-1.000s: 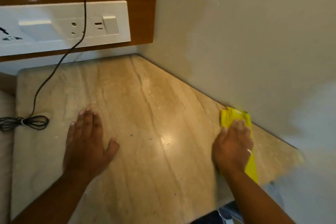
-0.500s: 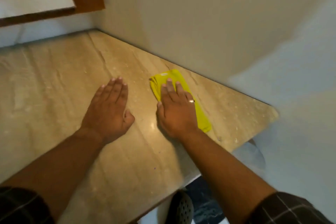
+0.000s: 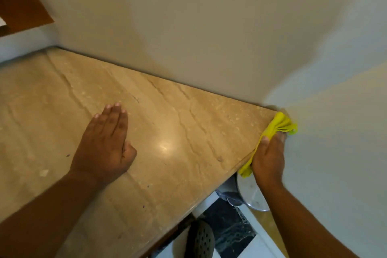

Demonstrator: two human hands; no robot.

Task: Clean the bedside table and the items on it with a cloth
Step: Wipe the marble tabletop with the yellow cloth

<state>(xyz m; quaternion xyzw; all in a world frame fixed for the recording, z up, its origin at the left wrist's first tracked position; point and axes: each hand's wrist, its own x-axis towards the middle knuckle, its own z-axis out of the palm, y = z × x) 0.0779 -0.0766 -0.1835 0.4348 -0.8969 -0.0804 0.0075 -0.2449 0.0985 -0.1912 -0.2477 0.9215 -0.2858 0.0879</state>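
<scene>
The bedside table (image 3: 184, 132) has a glossy beige marble top that runs along a cream wall. My left hand (image 3: 106, 142) lies flat on the marble near its middle, fingers together, holding nothing. My right hand (image 3: 269, 156) grips a bunched yellow cloth (image 3: 279, 124) against the table's right edge, at the corner by the wall. The cloth wraps over the edge, and a tail of it hangs below my palm.
A round metal lid or plate (image 3: 251, 197) sits below the table's right edge, under my right wrist. A dark perforated object (image 3: 202, 239) lies on the dark tiled floor beneath the front edge. A brown wooden panel (image 3: 18, 0) is at the top left.
My right hand has slid the cloth from the middle of the marble out to the right edge and bunched it there. My left hand stayed flat. The view swung right; socket and cable left it.
</scene>
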